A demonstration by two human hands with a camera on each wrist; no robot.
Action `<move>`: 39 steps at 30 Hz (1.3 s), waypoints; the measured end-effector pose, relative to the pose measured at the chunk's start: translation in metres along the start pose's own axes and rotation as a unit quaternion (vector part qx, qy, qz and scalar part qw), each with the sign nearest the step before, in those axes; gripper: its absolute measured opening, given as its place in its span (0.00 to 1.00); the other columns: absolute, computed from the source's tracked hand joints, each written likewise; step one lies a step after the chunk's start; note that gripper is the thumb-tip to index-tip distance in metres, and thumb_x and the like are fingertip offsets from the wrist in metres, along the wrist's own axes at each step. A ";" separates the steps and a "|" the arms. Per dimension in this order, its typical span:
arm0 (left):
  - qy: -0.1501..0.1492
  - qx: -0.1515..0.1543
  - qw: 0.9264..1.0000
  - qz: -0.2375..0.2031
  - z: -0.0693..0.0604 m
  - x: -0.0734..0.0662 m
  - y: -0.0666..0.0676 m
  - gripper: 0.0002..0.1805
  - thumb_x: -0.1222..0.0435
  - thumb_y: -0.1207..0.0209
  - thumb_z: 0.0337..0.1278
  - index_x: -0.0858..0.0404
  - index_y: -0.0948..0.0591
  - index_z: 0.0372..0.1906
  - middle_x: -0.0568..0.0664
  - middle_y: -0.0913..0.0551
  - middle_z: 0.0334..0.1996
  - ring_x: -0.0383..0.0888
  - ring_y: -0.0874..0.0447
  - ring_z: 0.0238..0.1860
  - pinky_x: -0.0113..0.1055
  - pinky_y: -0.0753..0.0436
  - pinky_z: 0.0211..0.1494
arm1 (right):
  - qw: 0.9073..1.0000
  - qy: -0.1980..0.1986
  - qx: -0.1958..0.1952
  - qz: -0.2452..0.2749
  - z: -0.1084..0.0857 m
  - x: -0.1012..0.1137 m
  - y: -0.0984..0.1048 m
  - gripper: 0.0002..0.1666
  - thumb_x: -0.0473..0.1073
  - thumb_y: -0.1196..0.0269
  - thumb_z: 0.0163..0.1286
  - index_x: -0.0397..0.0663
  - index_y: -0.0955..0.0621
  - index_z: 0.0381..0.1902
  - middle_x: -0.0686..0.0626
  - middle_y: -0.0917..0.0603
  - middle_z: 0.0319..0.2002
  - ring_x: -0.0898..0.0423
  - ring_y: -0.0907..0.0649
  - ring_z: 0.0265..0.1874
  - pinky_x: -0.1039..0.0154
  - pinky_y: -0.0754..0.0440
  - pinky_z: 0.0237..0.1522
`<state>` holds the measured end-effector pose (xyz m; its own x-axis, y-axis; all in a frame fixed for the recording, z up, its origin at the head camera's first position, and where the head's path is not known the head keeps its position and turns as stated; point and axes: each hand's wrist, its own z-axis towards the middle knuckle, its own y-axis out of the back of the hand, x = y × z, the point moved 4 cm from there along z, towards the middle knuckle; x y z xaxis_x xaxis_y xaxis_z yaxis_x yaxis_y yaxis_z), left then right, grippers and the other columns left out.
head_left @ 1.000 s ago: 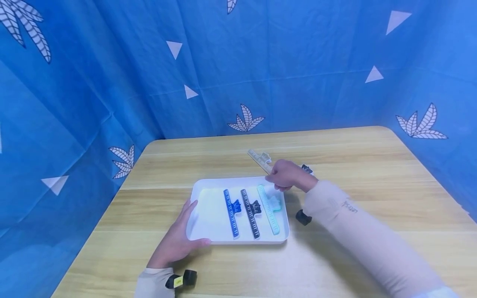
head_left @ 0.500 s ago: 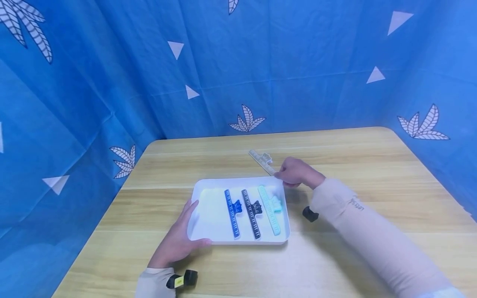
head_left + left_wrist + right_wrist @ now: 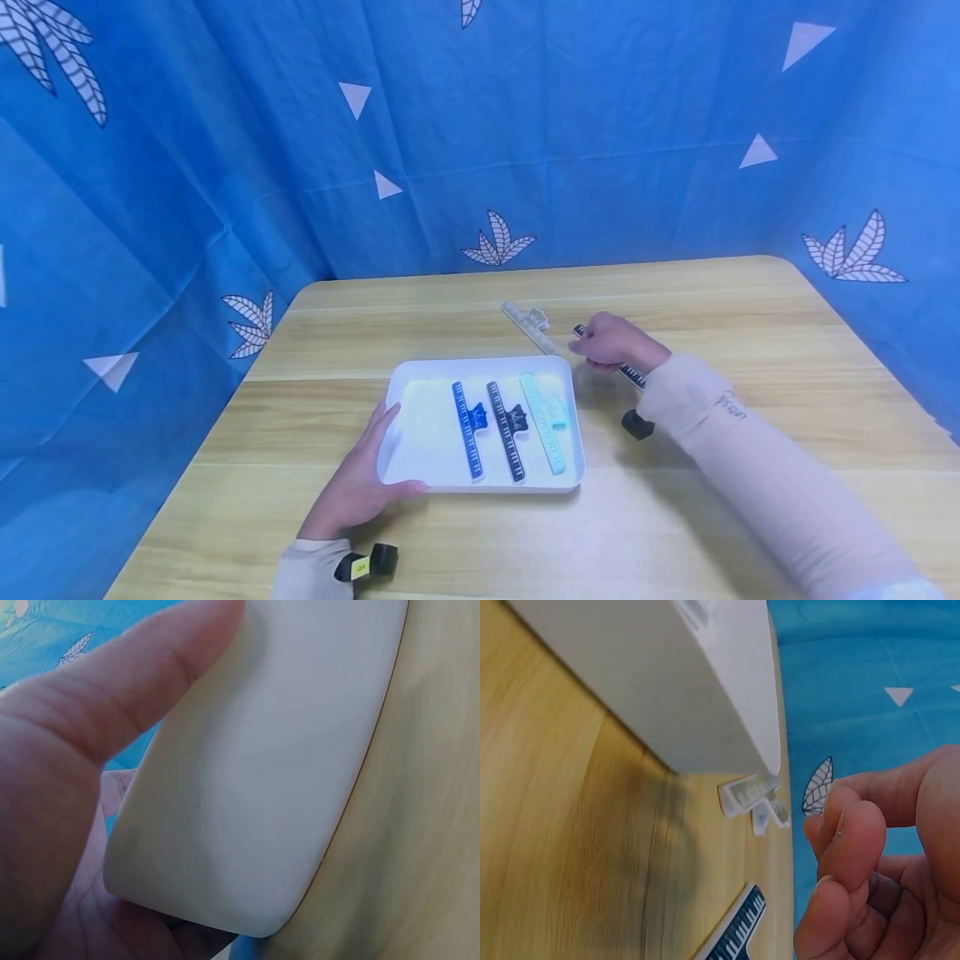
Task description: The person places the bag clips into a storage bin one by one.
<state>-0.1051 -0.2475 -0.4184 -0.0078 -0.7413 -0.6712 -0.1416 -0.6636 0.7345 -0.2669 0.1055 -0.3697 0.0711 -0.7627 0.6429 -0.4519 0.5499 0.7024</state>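
Past the two o'clock corner of the white tray (image 3: pixel 420 433), a loose dark clip (image 3: pixel 632 377) lies on the table (image 3: pixel 510 546), under the right hand (image 3: pixel 618 342). One end pokes out at ten o'clock from that hand and more shows at four, so its long way runs ten to four. Its middle is hidden. The right hand is much nearer to it than the left hand (image 3: pixel 360 479). The right fingers are bent in, close together, with nothing in them, and from the right wrist they look apart from the clip. The left hand holds the tray's eight o'clock corner. A clear clip (image 3: pixel 528 327) lies at nine o'clock from the right hand. Inside the tray, the blue clip (image 3: pixel 466 429), black clip (image 3: pixel 505 432) and mint clip (image 3: pixel 542 423) point nearly twelve to six, so the loose one is turned more sideways.
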 end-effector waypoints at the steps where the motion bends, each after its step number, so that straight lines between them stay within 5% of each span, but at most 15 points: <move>1: -0.001 -0.001 1.000 0.000 0.000 0.000 0.000 0.65 0.41 0.26 0.35 0.52 0.51 0.77 0.57 0.62 0.77 0.63 0.59 0.74 0.65 0.49 0.68 | 1.000 0.000 0.001 0.000 0.000 -0.001 0.001 0.27 0.48 0.44 0.73 0.51 0.30 0.11 0.53 0.27 0.11 0.60 0.31 0.11 0.60 0.22 0.26; 20: 0.000 -0.004 1.000 0.001 0.000 0.000 0.000 0.65 0.42 0.26 0.34 0.53 0.51 0.77 0.57 0.61 0.77 0.63 0.58 0.74 0.65 0.49 0.68 | 0.998 -0.036 -0.016 0.039 0.006 -0.029 0.023 0.19 0.45 0.45 0.73 0.33 0.19 0.32 0.49 0.21 0.19 0.60 0.25 0.16 0.65 0.20 0.27; 39: -0.012 -0.006 1.000 -0.006 0.001 0.004 -0.003 0.65 0.42 0.25 0.33 0.52 0.50 0.77 0.54 0.61 0.78 0.62 0.58 0.74 0.64 0.49 0.69 | 0.997 -0.050 -0.017 0.059 0.004 -0.050 0.036 0.18 0.43 0.47 0.74 0.32 0.19 0.33 0.52 0.23 0.16 0.63 0.28 0.13 0.69 0.24 0.22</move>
<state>-0.1057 -0.2488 -0.4232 -0.0310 -0.7306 -0.6821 -0.1296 -0.6737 0.7275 -0.2907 0.1620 -0.3773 -0.0711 -0.7208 0.6894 -0.4221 0.6480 0.6340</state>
